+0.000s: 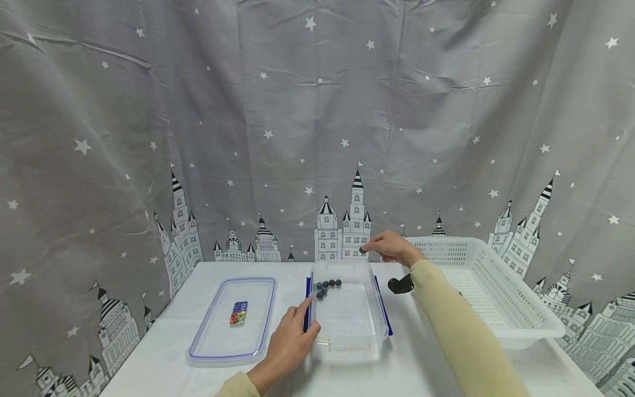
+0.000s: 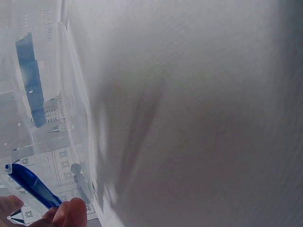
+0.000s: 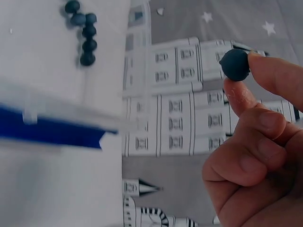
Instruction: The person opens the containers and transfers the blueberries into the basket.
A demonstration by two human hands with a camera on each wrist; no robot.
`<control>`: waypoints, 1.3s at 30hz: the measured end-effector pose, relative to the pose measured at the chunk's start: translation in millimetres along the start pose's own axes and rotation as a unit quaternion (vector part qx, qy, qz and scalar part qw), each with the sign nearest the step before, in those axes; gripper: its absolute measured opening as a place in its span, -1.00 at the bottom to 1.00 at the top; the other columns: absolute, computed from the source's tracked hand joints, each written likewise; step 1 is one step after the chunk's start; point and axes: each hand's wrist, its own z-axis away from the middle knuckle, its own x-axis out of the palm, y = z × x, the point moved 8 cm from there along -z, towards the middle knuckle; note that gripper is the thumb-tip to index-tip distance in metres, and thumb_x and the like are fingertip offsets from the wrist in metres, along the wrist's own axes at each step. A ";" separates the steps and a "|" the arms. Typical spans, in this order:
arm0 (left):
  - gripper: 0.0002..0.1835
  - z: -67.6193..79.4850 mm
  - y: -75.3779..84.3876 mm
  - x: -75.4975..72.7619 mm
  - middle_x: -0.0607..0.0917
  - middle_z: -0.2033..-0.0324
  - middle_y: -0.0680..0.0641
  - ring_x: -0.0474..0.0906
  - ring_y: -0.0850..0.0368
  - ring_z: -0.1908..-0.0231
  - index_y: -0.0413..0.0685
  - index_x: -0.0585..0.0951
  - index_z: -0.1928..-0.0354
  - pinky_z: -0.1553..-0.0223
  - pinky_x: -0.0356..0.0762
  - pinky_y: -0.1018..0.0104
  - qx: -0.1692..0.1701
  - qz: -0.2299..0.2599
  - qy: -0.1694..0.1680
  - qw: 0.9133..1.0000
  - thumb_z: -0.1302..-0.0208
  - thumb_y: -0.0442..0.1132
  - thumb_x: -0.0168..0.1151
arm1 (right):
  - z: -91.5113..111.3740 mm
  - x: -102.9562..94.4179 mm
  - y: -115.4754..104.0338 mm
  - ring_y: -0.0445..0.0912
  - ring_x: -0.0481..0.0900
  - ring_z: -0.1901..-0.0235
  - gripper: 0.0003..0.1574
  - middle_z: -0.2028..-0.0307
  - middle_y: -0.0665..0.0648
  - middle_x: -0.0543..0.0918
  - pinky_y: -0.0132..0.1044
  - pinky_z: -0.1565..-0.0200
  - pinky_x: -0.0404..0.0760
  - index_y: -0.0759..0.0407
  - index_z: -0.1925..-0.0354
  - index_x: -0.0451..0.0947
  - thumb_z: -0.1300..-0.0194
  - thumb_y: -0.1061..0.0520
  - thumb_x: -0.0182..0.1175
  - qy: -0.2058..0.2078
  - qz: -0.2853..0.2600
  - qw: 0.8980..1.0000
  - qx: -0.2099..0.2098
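Note:
My left hand (image 1: 288, 339) holds the left side of a clear plastic food container (image 1: 347, 353). Its fingertips are at the blue latch (image 2: 35, 184), with the thumb over the rim. Several blueberries (image 1: 328, 284) lie in a bent row inside, by the far left corner. Beyond the container's far right corner, my right hand (image 1: 392, 246) pinches a single blueberry (image 3: 235, 65) between thumb and index finger, its other fingers folded in. That berry is dark blue and round, with a small nub, raised above the container's rim.
A clear lid (image 1: 213, 336) with a blue seal and a fruit-picture label (image 1: 238, 313) lies on the left. To the right stands a white slotted basket (image 1: 496, 292). A black object (image 1: 399, 285) sits between container and basket, partly behind my right sleeve. A grey castle-print curtain (image 1: 297, 110) hangs behind.

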 end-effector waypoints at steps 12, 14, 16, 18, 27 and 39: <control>-0.32 0.0 -0.2 -0.4 0.57 0.12 -0.09 0.37 0.17 0.33 0.12 0.39 -0.46 0.40 0.35 0.26 -0.003 -0.001 -0.004 1.000 -0.27 0.02 0.13 | 19.1 -46.5 21.1 -0.22 0.10 0.69 -0.45 0.70 -0.11 0.20 -0.31 0.47 0.28 0.36 -0.15 0.61 -0.38 -0.01 0.26 0.018 0.011 1.000 0.005; -0.32 0.1 -0.7 0.9 0.57 0.12 -0.08 0.37 0.17 0.33 0.13 0.39 -0.46 0.41 0.35 0.27 -0.006 -0.001 -0.008 1.000 -0.28 0.03 0.13 | 22.1 -53.4 26.1 -0.22 0.09 0.69 -0.43 0.71 -0.11 0.19 -0.32 0.48 0.28 0.37 -0.17 0.60 -0.39 -0.02 0.25 0.020 0.010 1.000 0.009; -0.32 0.2 -1.0 2.1 0.57 0.12 -0.08 0.37 0.17 0.33 0.12 0.40 -0.46 0.41 0.34 0.27 -0.007 0.001 -0.010 1.000 -0.28 0.03 0.13 | 25.6 -60.4 31.5 -0.21 0.11 0.67 -0.40 0.71 -0.11 0.20 -0.33 0.47 0.31 0.38 -0.20 0.56 -0.40 -0.03 0.24 0.022 0.008 1.000 0.017; -0.33 -0.2 -1.6 3.0 0.56 0.13 -0.07 0.37 0.18 0.33 0.13 0.40 -0.45 0.41 0.34 0.28 -0.008 0.002 -0.008 1.000 -0.28 0.03 0.13 | 28.8 -67.5 36.3 -0.20 0.12 0.66 -0.38 0.69 -0.09 0.22 -0.33 0.46 0.33 0.39 -0.23 0.53 -0.41 -0.02 0.23 0.026 0.005 0.999 0.021; -0.32 -1.7 -2.7 0.9 0.56 0.11 -0.07 0.38 0.17 0.32 0.15 0.39 -0.47 0.39 0.35 0.27 -0.009 0.001 -0.005 1.000 -0.28 0.03 0.13 | 42.6 -95.1 59.8 -0.20 0.11 0.65 -0.49 0.69 -0.09 0.20 -0.33 0.48 0.30 0.44 -0.07 0.59 -0.41 0.01 0.22 0.050 0.003 0.998 0.029; -0.32 -0.6 -2.5 1.7 0.56 0.13 -0.07 0.36 0.17 0.33 0.15 0.38 -0.47 0.41 0.34 0.28 -0.011 0.003 -0.011 1.000 -0.28 0.03 0.13 | 56.3 -112.2 108.6 -0.22 0.13 0.69 -0.67 0.74 -0.12 0.18 -0.36 0.52 0.30 0.07 0.54 0.53 -0.37 0.04 0.25 0.056 0.020 0.996 0.073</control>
